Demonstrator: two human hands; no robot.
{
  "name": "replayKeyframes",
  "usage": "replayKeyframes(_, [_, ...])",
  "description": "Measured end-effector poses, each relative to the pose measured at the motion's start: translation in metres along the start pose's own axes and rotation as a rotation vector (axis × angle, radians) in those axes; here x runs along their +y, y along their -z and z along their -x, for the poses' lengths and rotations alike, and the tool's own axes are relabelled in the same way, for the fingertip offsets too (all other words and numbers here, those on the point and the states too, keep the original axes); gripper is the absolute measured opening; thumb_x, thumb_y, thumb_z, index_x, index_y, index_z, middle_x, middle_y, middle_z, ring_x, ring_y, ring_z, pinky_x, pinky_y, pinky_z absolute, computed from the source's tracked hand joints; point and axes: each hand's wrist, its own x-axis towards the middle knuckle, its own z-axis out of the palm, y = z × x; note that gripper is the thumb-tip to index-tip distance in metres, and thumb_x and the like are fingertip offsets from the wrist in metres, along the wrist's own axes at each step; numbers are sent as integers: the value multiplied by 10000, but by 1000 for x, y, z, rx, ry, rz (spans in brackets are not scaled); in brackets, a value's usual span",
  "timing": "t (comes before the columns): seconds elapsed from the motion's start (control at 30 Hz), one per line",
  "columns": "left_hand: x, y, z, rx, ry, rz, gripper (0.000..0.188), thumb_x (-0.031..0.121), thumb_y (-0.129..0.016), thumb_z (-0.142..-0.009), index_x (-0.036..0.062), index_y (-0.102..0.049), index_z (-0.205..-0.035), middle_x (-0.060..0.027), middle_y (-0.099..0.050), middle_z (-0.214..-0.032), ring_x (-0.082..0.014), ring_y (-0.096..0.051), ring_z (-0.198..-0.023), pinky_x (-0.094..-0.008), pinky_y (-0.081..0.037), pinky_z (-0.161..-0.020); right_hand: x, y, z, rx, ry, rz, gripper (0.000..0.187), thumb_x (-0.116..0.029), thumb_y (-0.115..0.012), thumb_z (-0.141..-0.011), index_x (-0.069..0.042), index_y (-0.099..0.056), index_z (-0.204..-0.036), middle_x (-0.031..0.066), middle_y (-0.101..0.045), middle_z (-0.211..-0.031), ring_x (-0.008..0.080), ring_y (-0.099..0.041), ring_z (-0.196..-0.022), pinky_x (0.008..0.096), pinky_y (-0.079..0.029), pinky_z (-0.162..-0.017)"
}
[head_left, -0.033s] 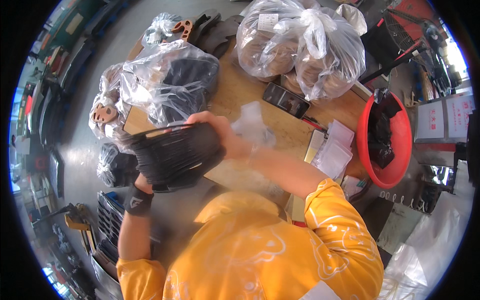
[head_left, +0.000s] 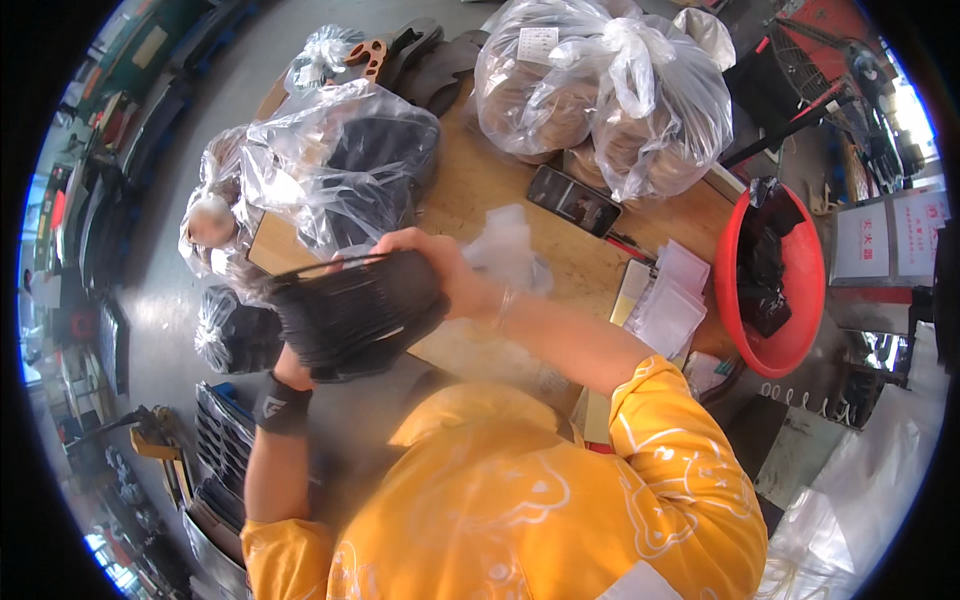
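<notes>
A thick stack of thin, flat black pieces (head_left: 365,318) is held up over the near left part of the wooden table (head_left: 480,350); its edges are blurred. Around the stack's upper right end curls my right hand (head_left: 440,265), its thumb and fingers gripping the far edge. My left hand (head_left: 293,368) grips the lower left side, with most of its fingers hidden behind the stack. A black band (head_left: 279,405) wraps my left wrist. One piece along the top edge stands slightly apart from the others. Just beyond lies a clear plastic bag (head_left: 345,150) with black pieces inside.
Large clear bags of brown pieces (head_left: 600,100) stand at the far side. A phone (head_left: 573,200) lies before them. On the right are small clear bags (head_left: 670,295) and a red basin (head_left: 735,290) with black plastic inside. Black racks (head_left: 220,430) stand at lower left.
The stack and my left hand have shifted slightly to the right. My right hand keeps its hold, nearly in place.
</notes>
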Motion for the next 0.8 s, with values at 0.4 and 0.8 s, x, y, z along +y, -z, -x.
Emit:
replayKeyframes(0.4, [-12,-49,17,196,50,-503,874,-161,-388,-636,70,-187,-1455,-105,-376,-1409,-29,-397,-651,-165,-369,-583,-18,76,70,-659,-730,796,559,-107,-665,-688,-85,-473,-1212,165,-603,-1086,345,-582,-978,384,-467,-848])
replayKeyframes(0.8, [-7,-76,33,153,-13,-1102,746,-157,-456,-658,24,-342,-1372,-163,-525,-1263,-241,-600,-965,-274,-465,-783,54,86,35,-1007,-1370,568,457,-185,-668,-615,-85,-597,-1055,62,-645,-833,183,-588,-750,312,-461,-668])
